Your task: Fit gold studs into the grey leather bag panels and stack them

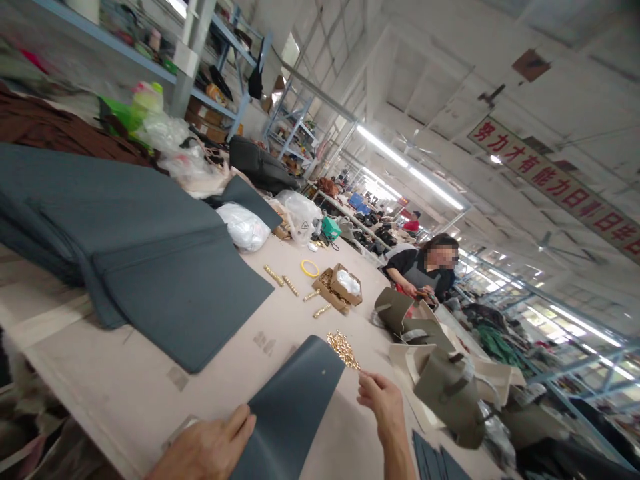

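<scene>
A dark blue-green sheet [300, 400], leather-like and bent in a curve, lies in front of me on the pale table. At its left edge my left hand [210, 440] has its fingers closed on it; the thumb side shows. My right hand [383, 400] is closed in a pinch just right of the sheet. What sits between its fingertips is too small to make out. Close to those fingertips, a pile of small gold metal pieces [343, 350] lies beyond the sheet's far end.
Stacked dark sheets [190, 280] cover the table's left side. Gold strips [290, 285], a yellow ring [310, 268] and small cardboard boxes [333, 293] lie farther back. Olive bag pieces [447, 393] fill the right side. A co-worker [425, 273] works across the table.
</scene>
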A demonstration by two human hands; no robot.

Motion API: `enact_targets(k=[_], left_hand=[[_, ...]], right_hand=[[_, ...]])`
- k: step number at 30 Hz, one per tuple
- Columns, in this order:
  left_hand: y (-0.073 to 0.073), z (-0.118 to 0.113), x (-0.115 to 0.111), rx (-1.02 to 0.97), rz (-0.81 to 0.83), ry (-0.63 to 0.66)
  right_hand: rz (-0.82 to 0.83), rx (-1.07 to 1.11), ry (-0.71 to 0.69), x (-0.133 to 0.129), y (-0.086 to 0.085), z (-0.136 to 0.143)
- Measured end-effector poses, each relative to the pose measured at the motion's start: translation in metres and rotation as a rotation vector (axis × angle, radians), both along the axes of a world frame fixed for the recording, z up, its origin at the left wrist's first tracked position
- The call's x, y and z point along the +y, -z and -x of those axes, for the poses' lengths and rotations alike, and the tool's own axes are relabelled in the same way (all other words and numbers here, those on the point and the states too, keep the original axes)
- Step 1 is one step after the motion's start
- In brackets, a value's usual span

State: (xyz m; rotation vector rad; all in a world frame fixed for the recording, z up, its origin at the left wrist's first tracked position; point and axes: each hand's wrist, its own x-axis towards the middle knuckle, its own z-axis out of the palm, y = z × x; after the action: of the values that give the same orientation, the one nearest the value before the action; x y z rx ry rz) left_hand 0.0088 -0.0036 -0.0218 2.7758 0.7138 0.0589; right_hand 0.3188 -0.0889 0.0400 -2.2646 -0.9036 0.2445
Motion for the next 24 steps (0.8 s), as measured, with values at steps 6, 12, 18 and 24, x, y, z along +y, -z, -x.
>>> enact_targets(k=[6,12,18,24], left_hand=[[-0.021,0.003,-0.001,0.019,-0.023,0.052],[-0.034,0.015,0.0,-0.112,-0.018,0.139],[-0.024,0.02,0.004,-0.142,-0.018,0.183],[-0.017,0.022,0.006,-0.174,-0.045,0.215]], right_hand=[[-0.357,0.482,-0.099,0.002,-0.011,0.073],[-0.094,0.598,-0.338,0.025,0.025,0.136],[0.14,0.485,-0.491,0.033,0.033,0.148],[0.285,0.438,-0.567,0.043,0.03,0.149]])
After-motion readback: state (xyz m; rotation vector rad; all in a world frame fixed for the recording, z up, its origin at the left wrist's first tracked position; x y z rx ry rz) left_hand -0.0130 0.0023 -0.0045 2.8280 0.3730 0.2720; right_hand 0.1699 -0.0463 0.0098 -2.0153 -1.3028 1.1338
